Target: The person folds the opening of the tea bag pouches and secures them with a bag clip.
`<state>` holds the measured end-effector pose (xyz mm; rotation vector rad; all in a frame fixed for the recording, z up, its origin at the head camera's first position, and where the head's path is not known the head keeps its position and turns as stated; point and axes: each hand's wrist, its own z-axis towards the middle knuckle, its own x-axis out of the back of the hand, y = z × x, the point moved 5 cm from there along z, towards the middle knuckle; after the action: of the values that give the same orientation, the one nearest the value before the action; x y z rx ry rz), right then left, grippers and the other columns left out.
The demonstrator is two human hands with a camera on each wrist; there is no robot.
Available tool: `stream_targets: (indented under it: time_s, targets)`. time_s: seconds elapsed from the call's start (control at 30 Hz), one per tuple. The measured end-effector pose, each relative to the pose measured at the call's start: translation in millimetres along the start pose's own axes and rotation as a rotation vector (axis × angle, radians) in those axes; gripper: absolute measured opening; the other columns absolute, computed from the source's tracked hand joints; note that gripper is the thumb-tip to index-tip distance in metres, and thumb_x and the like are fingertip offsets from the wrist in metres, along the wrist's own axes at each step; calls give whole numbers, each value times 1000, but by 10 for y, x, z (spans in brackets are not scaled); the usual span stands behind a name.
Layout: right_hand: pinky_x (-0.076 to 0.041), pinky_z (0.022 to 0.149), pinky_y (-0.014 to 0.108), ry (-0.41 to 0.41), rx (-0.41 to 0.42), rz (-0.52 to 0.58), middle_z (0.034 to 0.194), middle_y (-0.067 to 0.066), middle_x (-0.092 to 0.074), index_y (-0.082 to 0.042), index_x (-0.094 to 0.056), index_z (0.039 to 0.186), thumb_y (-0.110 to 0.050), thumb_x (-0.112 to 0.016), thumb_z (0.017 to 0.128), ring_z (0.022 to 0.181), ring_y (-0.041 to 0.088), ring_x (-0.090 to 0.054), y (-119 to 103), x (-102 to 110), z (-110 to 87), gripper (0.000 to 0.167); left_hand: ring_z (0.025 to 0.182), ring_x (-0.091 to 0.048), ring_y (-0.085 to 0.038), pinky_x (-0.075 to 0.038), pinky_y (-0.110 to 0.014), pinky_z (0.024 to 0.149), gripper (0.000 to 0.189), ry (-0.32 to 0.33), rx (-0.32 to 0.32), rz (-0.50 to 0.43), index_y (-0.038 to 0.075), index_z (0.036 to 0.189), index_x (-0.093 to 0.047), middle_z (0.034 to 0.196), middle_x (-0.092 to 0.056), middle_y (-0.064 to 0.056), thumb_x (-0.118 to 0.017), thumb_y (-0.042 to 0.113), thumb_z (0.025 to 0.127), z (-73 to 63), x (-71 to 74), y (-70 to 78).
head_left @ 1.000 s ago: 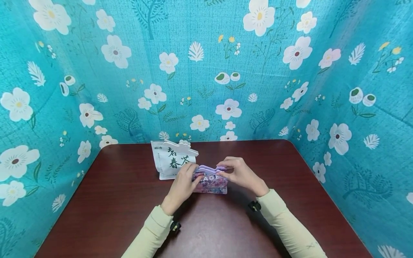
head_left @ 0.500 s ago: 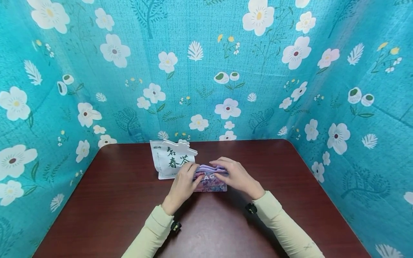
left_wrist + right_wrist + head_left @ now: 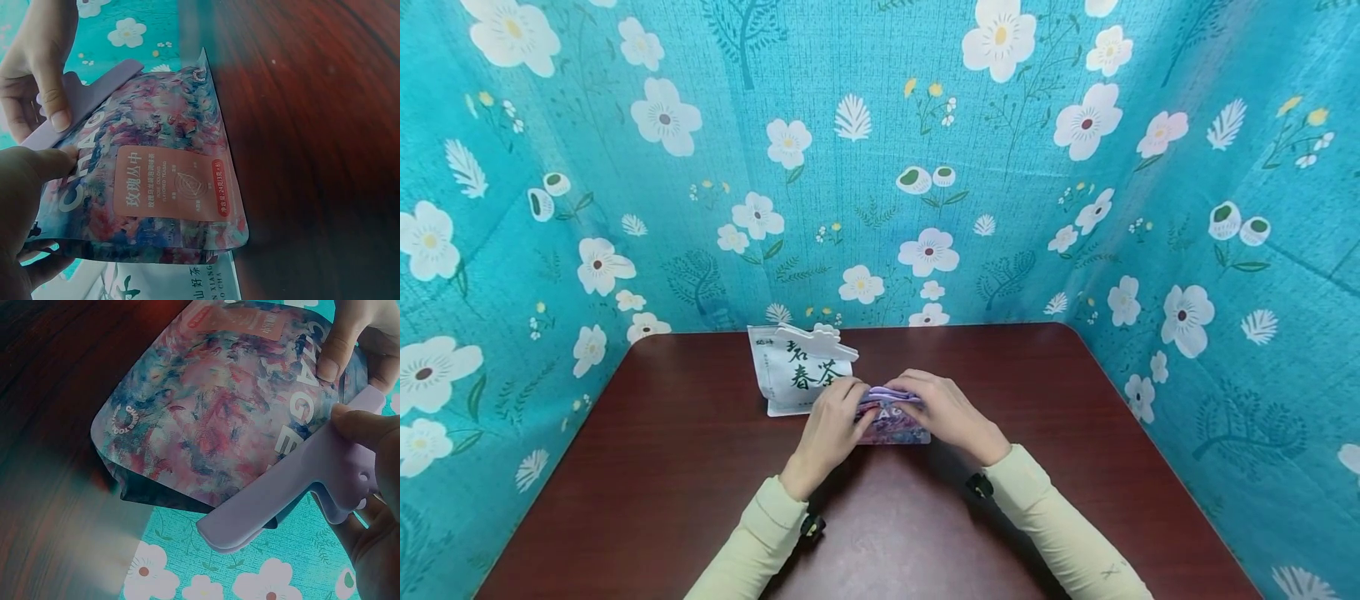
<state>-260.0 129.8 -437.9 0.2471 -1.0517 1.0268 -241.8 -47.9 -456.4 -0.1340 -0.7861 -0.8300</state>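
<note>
A tea pouch with a pink and blue painted pattern stands upright on the table, in the middle of the head view. My left hand pinches its top corner, thumb on the printed front. With my right hand I hold a lilac bag clip between thumb and fingers. In the right wrist view the clip's long bar lies across the pouch's top edge. Left of centre in the head view, a white tea pouch stands behind, partly covered by my left hand.
A white cloud-shaped bag clip sits across the top of the white pouch. The dark red table reaches back to a turquoise flowered curtain, which surrounds it at the back and sides.
My right hand has shifted left along the top of the patterned pouch with the lilac clip, nearer to my left hand. The left hand stays almost in place; the white pouch has not moved.
</note>
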Motion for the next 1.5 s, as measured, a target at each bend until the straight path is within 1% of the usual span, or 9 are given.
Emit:
stream_targets:
  time_s: [0.27, 0.4, 0.6, 0.8, 0.9, 1.1, 1.23, 1.5]
  targets:
    - [-58, 83, 31, -11, -10, -25, 108, -6, -69, -17, -68, 122, -7, -78, 88, 93, 5, -64, -3, 70, -36, 37, 92, -63, -21, -55, -38, 84, 31, -10, -12, -1, 6, 105, -67, 100, -64, -6, -86, 17, 82, 47, -38, 28]
    - [-59, 81, 32, -2, -5, -43, 107, -5, -69, -17, -68, 122, -7, -79, 87, 92, 6, -65, 5, 118, -42, 38, 92, -63, -22, -54, -38, 84, 32, -15, -24, 0, 6, 106, -67, 100, -64, -5, -86, 18, 83, 88, -57, 41]
    - [-59, 80, 32, 12, -14, -67, 105, -4, -69, -15, -69, 120, -5, -80, 86, 91, 8, -66, 62, 194, -28, 37, 88, -62, -22, -54, -38, 79, 28, -13, -49, -21, 5, 105, -66, 98, -64, -5, -83, 15, 85, 204, -69, 63]
    - [-59, 82, 34, 35, -17, -63, 104, -2, -70, -13, -70, 120, -4, -82, 84, 91, 11, -66, 132, 246, -21, 39, 88, -62, -22, -54, -37, 80, 26, -28, -56, -45, 6, 105, -67, 98, -65, -5, -82, 13, 86, 316, -99, 56]
    - [-59, 83, 35, 48, -15, -66, 105, -1, -70, -12, -70, 120, -4, -82, 84, 93, 12, -67, 174, 267, -21, 39, 89, -63, -21, -54, -36, 80, 25, -47, -49, -37, 6, 106, -67, 99, -65, -5, -81, 15, 87, 363, -133, 48]
    - [-59, 84, 36, 53, -41, -69, 105, -1, -70, -13, -71, 119, -6, -81, 85, 93, 12, -67, 283, 298, -13, 36, 93, -64, -20, -55, -35, 84, 25, -85, -34, -3, 6, 108, -68, 101, -66, -6, -79, 20, 90, 457, -235, 14]
    - [-59, 85, 36, 58, -59, -70, 105, -1, -70, -12, -72, 118, -6, -80, 86, 93, 12, -66, 365, 306, 0, 34, 93, -64, -21, -55, -36, 85, 26, -90, -38, -6, 4, 108, -68, 101, -66, -7, -79, 19, 90, 522, -288, -5]
    - [-58, 80, 36, 96, -45, -73, 101, -1, -70, -11, -72, 116, -3, -79, 87, 90, 13, -66, 494, 374, 29, 31, 94, -64, -21, -54, -35, 85, 25, -85, -46, -23, 4, 107, -68, 101, -66, -7, -79, 17, 89, 675, -387, -27]
